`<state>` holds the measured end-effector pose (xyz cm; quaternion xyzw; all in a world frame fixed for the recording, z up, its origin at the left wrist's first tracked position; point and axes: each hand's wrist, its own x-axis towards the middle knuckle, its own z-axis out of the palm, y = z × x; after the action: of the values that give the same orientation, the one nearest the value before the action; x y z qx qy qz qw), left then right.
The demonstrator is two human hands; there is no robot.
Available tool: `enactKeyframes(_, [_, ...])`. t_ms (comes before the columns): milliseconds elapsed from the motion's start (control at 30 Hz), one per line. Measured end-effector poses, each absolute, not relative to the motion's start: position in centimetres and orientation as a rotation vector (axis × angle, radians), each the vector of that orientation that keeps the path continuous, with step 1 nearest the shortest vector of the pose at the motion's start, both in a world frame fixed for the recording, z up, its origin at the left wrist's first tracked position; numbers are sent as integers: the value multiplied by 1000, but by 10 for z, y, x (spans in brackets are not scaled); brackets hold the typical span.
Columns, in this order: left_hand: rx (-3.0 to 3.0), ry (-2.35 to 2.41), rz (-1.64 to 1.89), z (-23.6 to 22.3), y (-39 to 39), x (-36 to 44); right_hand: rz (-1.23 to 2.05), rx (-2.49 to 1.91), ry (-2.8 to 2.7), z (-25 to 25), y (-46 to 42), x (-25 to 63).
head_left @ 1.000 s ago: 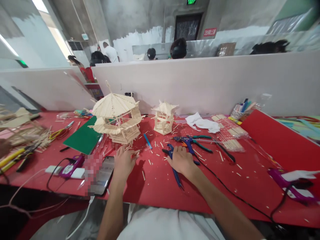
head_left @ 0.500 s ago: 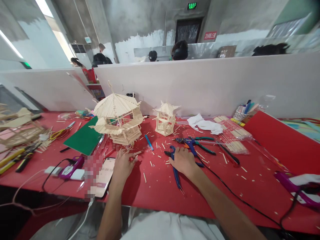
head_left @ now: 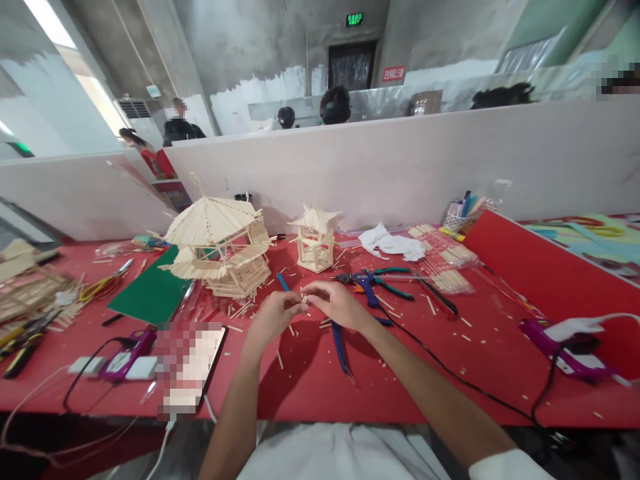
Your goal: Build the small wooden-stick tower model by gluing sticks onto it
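Observation:
Over the middle of the table my left hand [head_left: 274,321] and my right hand [head_left: 341,305] meet, fingertips pinched together. Between them are short pale wooden sticks [head_left: 305,299], mostly covered by the fingers. Blue-handled pliers [head_left: 340,348] lie partly beneath my right hand. A blue pen-like strip [head_left: 283,282] lies just beyond my left fingers. Behind the hands stand a large pavilion model of wooden sticks [head_left: 220,243] and a smaller one [head_left: 315,240].
To the right lie a blue glue gun [head_left: 369,291], green-handled pliers [head_left: 395,287], a white cloth [head_left: 391,243] and bagged sticks [head_left: 450,263]. A phone [head_left: 195,373] and a purple power strip [head_left: 131,353] are at left. Stick scraps litter the red table [head_left: 420,400].
My right hand has left the pliers and moved left; my left hand has moved right from beside the large model. They now meet, pinching small sticks. The view has shifted slightly right.

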<state>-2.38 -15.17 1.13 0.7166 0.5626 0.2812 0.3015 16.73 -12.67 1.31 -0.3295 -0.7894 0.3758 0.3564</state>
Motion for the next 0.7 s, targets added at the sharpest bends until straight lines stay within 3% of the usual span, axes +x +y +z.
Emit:
enactKeyframes(267, [1874, 1474, 741, 8, -145, -10, 1244, -768, -1730, -7, -118, 169])
enactKeyframes(500, [2109, 1588, 602, 14, -122, -5, 1055, -870, -1706, -18, -100, 179])
enactKeyframes(700, [2112, 2121, 300, 5, -43, -13, 1115, -904, -1588, -15, -85, 202])
